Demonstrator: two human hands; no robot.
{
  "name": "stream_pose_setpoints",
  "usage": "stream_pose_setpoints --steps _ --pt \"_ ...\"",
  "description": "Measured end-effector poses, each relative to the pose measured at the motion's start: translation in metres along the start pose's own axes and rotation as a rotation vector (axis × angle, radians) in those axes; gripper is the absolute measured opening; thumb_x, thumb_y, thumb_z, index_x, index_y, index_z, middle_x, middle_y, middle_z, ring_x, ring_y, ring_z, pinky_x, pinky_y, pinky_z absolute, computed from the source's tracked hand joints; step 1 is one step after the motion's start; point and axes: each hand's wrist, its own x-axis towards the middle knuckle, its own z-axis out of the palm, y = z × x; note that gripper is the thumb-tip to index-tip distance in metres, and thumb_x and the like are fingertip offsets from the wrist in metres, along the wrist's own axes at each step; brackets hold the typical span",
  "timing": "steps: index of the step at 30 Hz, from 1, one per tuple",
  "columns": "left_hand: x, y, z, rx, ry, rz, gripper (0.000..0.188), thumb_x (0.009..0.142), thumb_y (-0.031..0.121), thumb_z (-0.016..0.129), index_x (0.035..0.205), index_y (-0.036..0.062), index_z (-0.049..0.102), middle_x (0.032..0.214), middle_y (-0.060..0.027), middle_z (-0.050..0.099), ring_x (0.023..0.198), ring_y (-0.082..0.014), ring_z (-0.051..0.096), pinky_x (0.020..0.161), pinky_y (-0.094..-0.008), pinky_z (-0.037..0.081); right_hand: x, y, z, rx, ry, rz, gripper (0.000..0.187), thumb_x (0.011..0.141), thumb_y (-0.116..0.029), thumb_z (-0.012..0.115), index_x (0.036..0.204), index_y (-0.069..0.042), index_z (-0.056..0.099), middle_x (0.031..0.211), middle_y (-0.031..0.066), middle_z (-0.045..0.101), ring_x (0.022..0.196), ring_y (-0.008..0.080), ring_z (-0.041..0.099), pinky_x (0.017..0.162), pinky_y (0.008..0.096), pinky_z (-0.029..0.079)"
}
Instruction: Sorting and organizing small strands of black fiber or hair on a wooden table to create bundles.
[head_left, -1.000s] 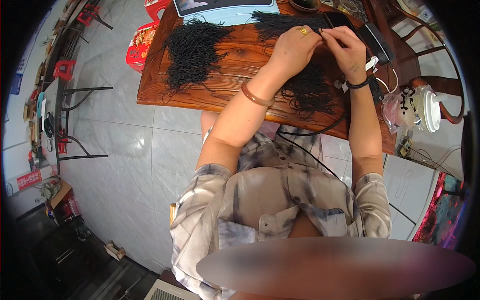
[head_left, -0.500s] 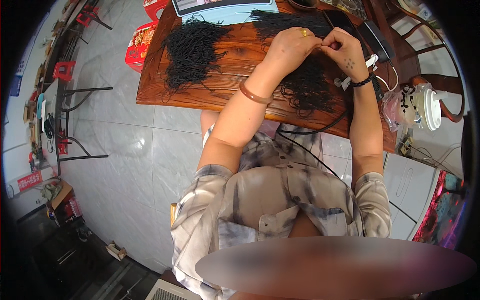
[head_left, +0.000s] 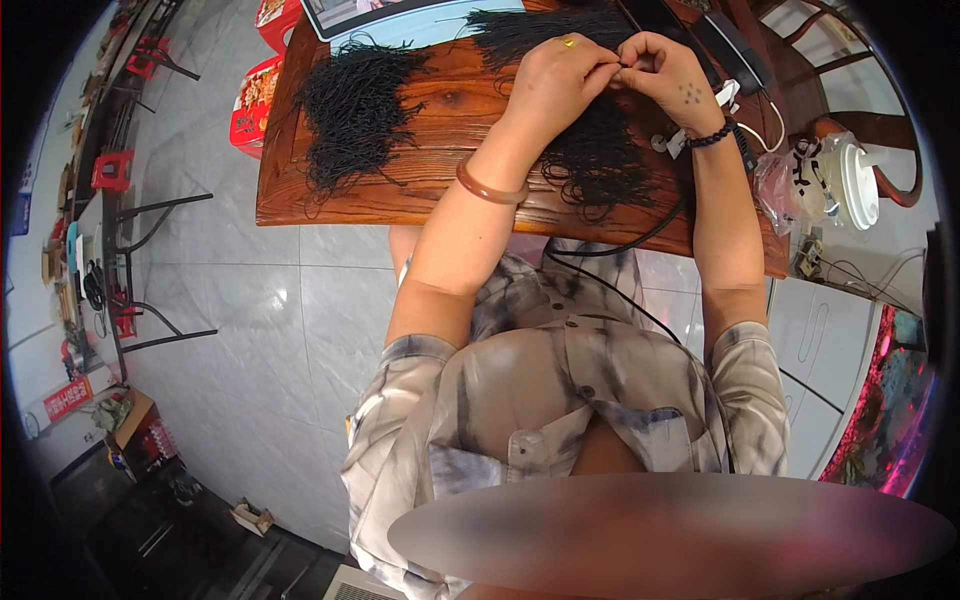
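Head view, black cords (head_left: 355, 120) on wooden table (head_left: 445, 150), grey tiled floor (head_left: 240, 310)

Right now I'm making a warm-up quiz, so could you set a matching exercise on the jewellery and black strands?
1. Bangle
2. Beaded bracelet
3. Ring
4. Black strands

A. On a finger of the left hand
B. Heaped on the wooden table
C. Around the right wrist
D. Around the left forearm

Pairs: 1-D; 2-C; 3-A; 4-B
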Motion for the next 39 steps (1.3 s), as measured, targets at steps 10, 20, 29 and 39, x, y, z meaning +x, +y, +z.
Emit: stream_pose_setpoints --steps 10,20,29,39 --pt "0.004 0.01 -0.005 -0.193 0.073 -0.265 0.009 0.071 0.009 0.07 0.079 0.0047 0.067 0.076 -0.0052 0.064 0.064 -0.0147 0.061 0.056 -0.024 0.049 -0.002 -0.012 -0.002 0.473 -0.136 0.088 0.015 0.081 -0.006 0.062 0.094 0.0 0.057 0.087 0.0063 0.062 0.082 0.0128 0.062 0.076 0.0221 0.049" --pt "0.003 0.006 -0.005 -0.145 0.08 -0.291 0.01 0.072 0.011 0.07 0.08 0.0057 0.067 0.077 -0.0056 0.064 0.067 -0.0185 0.063 0.059 -0.0263 0.05 -0.002 -0.015 0.012 0.245 0.026 0.02 0.016 0.088 -0.015 0.056 0.095 0.0 0.057 0.08 0.0029 0.061 0.076 0.0082 0.058 0.072 0.0199 0.046" --pt "0.002 0.002 -0.004 -0.075 0.096 -0.15 0.009 0.071 0.009 0.07 0.078 0.0063 0.065 0.075 -0.0047 0.063 0.066 -0.0201 0.061 0.06 -0.0282 0.049 -0.001 -0.014 0.006 0.312 -0.037 0.08 0.018 0.089 -0.018 0.054 0.095 -0.002 0.057 0.076 -0.0003 0.057 0.072 0.0057 0.053 0.067 0.0176 0.042" --pt "0.004 0.005 -0.003 -0.198 0.12 -0.235 0.009 0.071 0.009 0.07 0.08 0.0064 0.067 0.077 -0.0062 0.065 0.07 -0.0189 0.063 0.061 -0.0266 0.049 -0.001 -0.015 0.008 0.779 -0.097 0.142 0.017 0.091 -0.018 0.05 0.095 -0.003 0.057 0.074 0.0003 0.055 0.07 0.0083 0.051 0.074 0.0235 0.043"
